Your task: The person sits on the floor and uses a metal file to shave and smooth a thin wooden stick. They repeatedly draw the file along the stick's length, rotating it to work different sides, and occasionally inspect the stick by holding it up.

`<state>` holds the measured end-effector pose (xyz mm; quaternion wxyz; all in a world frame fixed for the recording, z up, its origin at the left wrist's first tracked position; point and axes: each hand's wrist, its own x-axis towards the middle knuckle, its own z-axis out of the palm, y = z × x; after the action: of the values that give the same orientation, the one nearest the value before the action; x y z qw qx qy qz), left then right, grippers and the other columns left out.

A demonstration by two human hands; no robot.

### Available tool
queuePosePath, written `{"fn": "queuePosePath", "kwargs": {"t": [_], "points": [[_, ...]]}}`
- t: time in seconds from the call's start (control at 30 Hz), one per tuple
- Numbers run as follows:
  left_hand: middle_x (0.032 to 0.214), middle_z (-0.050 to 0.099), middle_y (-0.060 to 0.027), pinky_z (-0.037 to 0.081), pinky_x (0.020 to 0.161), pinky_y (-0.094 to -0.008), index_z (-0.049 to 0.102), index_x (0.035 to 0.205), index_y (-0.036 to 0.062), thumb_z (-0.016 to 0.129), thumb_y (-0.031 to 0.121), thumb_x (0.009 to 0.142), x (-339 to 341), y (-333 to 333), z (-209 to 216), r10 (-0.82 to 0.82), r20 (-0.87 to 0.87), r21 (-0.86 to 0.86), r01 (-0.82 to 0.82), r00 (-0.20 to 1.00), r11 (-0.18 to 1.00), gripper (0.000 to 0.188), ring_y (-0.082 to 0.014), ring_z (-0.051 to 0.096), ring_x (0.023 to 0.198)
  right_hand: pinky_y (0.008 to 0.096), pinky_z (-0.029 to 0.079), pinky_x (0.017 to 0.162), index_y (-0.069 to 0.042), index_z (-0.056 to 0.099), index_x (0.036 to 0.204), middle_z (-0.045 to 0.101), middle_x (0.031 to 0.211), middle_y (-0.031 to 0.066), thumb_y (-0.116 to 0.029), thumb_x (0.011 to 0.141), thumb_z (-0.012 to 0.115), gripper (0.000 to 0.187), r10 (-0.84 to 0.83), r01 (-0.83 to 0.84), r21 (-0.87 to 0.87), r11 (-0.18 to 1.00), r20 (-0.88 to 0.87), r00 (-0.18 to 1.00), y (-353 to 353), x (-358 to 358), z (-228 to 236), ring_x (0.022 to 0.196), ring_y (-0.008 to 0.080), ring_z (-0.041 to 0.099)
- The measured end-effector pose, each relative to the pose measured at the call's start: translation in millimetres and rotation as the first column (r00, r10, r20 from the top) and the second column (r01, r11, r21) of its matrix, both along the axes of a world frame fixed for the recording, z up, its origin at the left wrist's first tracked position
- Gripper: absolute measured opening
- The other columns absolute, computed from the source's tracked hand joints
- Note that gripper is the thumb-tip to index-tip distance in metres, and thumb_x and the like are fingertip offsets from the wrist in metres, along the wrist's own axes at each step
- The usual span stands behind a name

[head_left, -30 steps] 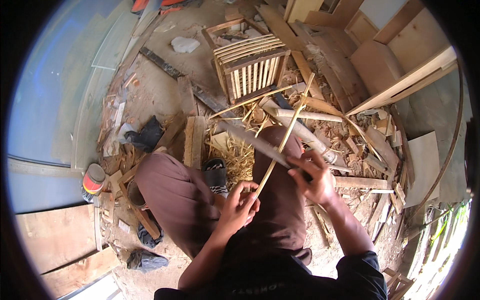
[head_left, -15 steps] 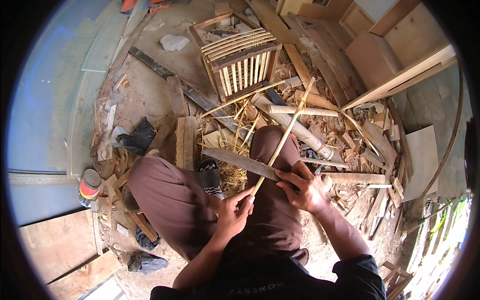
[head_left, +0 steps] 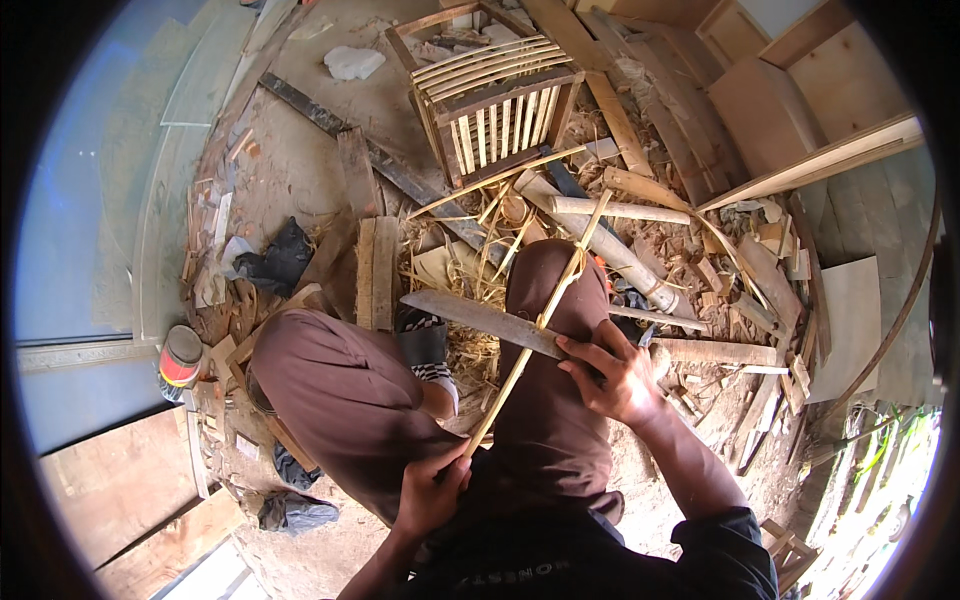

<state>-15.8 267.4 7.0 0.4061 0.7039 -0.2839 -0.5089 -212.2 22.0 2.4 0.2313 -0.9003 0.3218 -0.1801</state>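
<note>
My left hand (head_left: 432,492) is closed round the lower end of a long, thin bamboo strip (head_left: 505,390), low in front of my body. The strip slants up to the right over my right thigh, with a ragged patch of fibres near its far part. In my right hand (head_left: 612,378) is a large knife (head_left: 470,318), its broad worn blade pointing left. The blade lies across the strip above my right thigh. My fingers hide part of the knife, and its wooden handle end (head_left: 657,360) shows beyond them.
A slatted wooden frame (head_left: 505,105) stands ahead. Bamboo poles (head_left: 605,245), shavings (head_left: 475,365) and wood scraps litter the floor round my feet. Plywood pieces (head_left: 770,110) stand at the far right. A tin (head_left: 182,357) stands at left, near a black plastic bag (head_left: 275,258).
My left hand has drawn the strip down and toward my body, so the strip's far end sits lower. The knife and right hand have stayed nearly in place. The view has shifted slightly.
</note>
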Motion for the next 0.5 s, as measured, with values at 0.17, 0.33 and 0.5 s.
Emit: {"fn": "queuePosePath", "kwargs": {"t": [0.17,0.33,0.5], "points": [[0.070,0.063,-0.0024,0.048,0.063,-0.0248,0.067,0.129,-0.0006,0.064,0.012,0.099,10.4,32.7,17.5,0.024,-0.037,0.175,-0.017,0.999,0.985,0.033,-0.0054,0.056,0.068,0.0398,0.052,0.049,-0.020,0.076,0.111,0.056,0.084,0.0042,-0.022,0.080,0.084,0.032,0.001,-0.001,-0.001,1.000,-0.001,1.000,-2.5,1.8,1.9,0.061,0.0254,0.065],[0.073,0.067,-0.0047,0.050,0.065,-0.0260,0.068,0.126,-0.0037,0.067,0.013,0.098,20.4,49.9,34.6,-0.030,0.000,0.154,0.029,1.000,0.988,0.033,-0.0077,0.060,0.070,0.0394,0.052,0.049,-0.020,0.077,0.111,0.057,0.083,0.0045,-0.021,0.081,0.084,0.031,-0.003,0.003,-0.005,1.000,-0.002,1.000,0.5,2.5,1.4,0.061,0.0249,0.066],[0.079,0.071,-0.0073,0.051,0.066,-0.0259,0.068,0.125,-0.0057,0.067,0.013,0.098,24.1,77.6,37.0,0.012,0.028,0.174,-0.017,1.000,0.985,0.033,-0.0083,0.062,0.074,0.0387,0.052,0.050,-0.017,0.076,0.111,0.059,0.085,0.0055,-0.017,0.080,0.083,0.032,-0.019,0.018,0.031,0.999,0.031,0.999,-0.4,6.8,4.5,0.064,0.0251,0.066]]}}
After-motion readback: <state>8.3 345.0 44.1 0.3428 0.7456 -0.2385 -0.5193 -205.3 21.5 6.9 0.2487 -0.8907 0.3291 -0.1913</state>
